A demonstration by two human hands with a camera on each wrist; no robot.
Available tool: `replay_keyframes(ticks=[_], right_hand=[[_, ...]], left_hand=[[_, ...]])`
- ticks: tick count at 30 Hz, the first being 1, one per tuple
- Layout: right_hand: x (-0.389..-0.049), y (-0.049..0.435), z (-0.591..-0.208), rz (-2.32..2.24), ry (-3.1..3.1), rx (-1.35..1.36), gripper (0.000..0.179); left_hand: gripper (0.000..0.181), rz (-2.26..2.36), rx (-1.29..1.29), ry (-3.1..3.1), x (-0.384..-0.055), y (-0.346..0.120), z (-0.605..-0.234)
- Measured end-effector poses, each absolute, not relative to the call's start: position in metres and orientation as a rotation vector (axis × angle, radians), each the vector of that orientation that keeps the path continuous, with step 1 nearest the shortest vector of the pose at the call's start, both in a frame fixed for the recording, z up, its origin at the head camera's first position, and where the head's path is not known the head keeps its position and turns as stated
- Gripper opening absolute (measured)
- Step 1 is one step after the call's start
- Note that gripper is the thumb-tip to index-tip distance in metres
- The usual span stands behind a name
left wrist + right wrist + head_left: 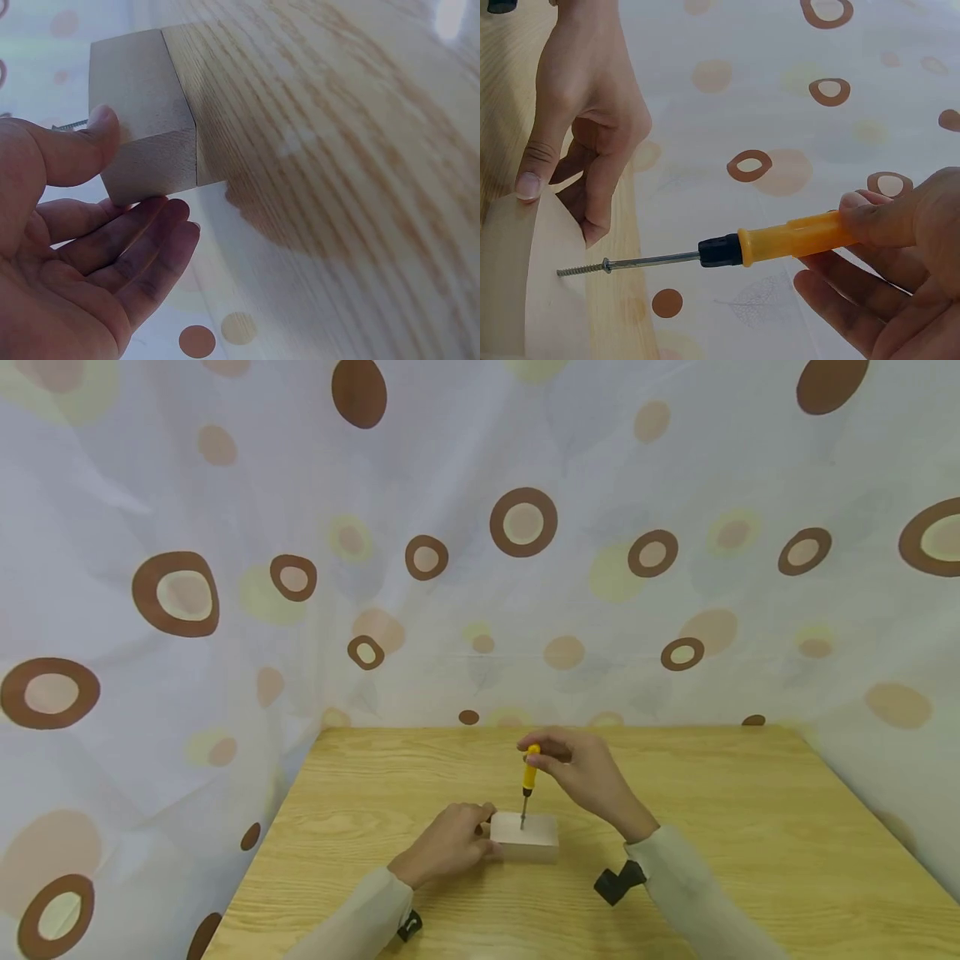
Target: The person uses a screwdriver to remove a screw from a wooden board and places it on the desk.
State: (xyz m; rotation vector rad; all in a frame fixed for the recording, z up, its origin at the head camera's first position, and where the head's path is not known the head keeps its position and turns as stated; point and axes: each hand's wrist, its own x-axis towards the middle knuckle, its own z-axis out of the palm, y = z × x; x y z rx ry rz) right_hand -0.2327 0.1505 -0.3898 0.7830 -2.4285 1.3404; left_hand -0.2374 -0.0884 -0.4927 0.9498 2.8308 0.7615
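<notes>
A pale wooden block lies on the table in front of me. My left hand pinches its left end, thumb on the near side and fingertips on the far side. A threaded screw stands up out of the block's top face, much of its thread still visible. On the screw head sits the tip of a screwdriver with a yellow handle and black collar. My right hand holds the handle's top end between thumb and fingers, above the block. In the head view the screwdriver is nearly upright.
The wood-grain table reaches back to a white sheet with brown and beige circles, which also hangs at both sides. Black straps with small devices are on both wrists, over light sleeves.
</notes>
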Motion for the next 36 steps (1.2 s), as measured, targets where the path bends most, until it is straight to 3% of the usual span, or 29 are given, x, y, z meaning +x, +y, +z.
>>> replay_keyframes(ticks=[27,36], right_hand=[[-0.2319,0.1489,-0.3879,1.147,-2.436,0.803,0.032],[-0.2313,0.1488,-0.3906,1.076,-2.442,0.758,0.028]], left_hand=[[0.04,0.778,0.946,2.829,-0.2392,-0.0878,-0.4911],[0.038,0.791,0.938,2.821,-0.2394,-0.0881,-0.4919]])
